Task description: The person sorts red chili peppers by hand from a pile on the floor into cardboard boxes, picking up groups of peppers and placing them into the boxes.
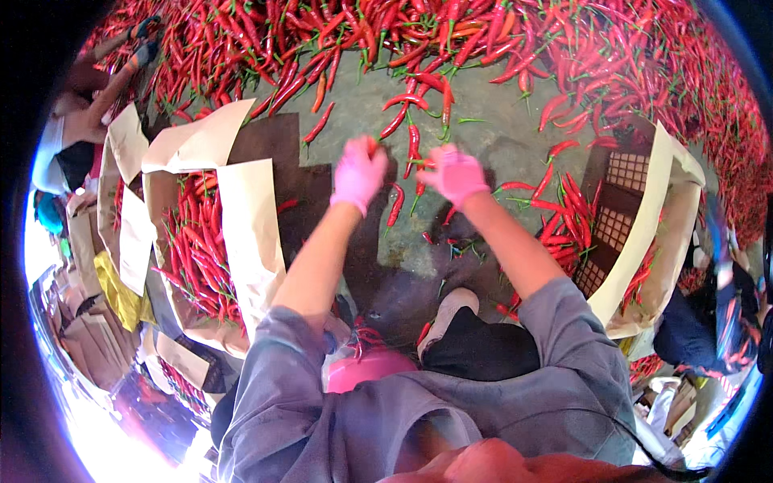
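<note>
My left hand (359, 176), in a pink glove, is curled around a red chili pepper, of which only a small reddish part shows at the fingers. Beside it, my right hand (459, 176), gloved alike, has a chili pepper (429, 163) at its fingertips, mostly covered by the glove. Both hands hover over the grey floor (398, 241). Loose red chilies, such as one with a green stem (395, 205), lie between and below them. Ahead spreads a large heap of red chilies (374, 24).
To the left stands a paper-lined crate (250, 223) holding chilies (202, 253). Another paper-lined crate (628, 241) is at the right, with a small chili pile (564, 223) beside it. A pink object (368, 368) sits by my feet. Other people's arms (115, 90) and clothing (694, 332) show at both sides.
</note>
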Action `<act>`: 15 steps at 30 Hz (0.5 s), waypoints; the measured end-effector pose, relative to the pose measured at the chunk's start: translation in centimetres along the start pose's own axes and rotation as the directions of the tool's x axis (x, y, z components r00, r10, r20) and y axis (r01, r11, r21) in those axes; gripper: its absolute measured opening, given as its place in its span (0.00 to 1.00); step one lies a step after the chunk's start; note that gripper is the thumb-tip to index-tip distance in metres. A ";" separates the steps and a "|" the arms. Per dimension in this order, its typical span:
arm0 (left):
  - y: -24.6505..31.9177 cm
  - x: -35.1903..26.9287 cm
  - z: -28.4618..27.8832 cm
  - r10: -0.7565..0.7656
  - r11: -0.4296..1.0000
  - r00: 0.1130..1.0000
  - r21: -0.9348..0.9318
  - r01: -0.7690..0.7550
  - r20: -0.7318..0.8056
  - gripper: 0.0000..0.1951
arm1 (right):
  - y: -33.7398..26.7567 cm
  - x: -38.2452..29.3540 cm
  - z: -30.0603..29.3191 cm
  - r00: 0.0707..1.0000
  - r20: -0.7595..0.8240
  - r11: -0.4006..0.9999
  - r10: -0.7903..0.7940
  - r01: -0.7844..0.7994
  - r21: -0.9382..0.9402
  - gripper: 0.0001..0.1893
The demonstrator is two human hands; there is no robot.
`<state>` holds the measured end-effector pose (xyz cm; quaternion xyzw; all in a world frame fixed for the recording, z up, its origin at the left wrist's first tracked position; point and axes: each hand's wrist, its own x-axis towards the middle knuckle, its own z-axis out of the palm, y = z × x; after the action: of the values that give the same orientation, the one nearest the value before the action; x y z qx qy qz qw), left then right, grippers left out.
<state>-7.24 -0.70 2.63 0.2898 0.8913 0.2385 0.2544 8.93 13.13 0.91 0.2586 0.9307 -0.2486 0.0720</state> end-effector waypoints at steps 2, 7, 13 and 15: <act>2.5 4.6 0.3 0.023 0.997 1.000 0.075 -0.024 0.015 0.23 | -0.4 1.7 2.8 0.989 0.144 0.974 -0.041 0.072 -0.216 0.17; 3.2 4.3 3.4 0.011 0.930 0.979 0.358 -0.085 0.204 0.37 | 0.3 -0.4 0.8 0.847 0.446 0.957 -0.290 0.242 0.162 0.15; 0.0 -0.5 5.0 0.077 0.964 0.958 0.223 -0.141 0.276 0.18 | 1.2 9.7 -8.7 0.998 -0.063 0.954 0.011 0.009 0.300 0.22; 0.6 0.3 4.4 0.161 0.953 0.954 0.213 -0.217 0.252 0.15 | 2.2 14.9 -8.5 0.999 -0.008 0.998 0.036 -0.036 0.048 0.24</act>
<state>-4.63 1.15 -0.51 0.4285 0.8456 0.1177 0.2960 -2.73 25.66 3.37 0.2779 0.9199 -0.2686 0.0663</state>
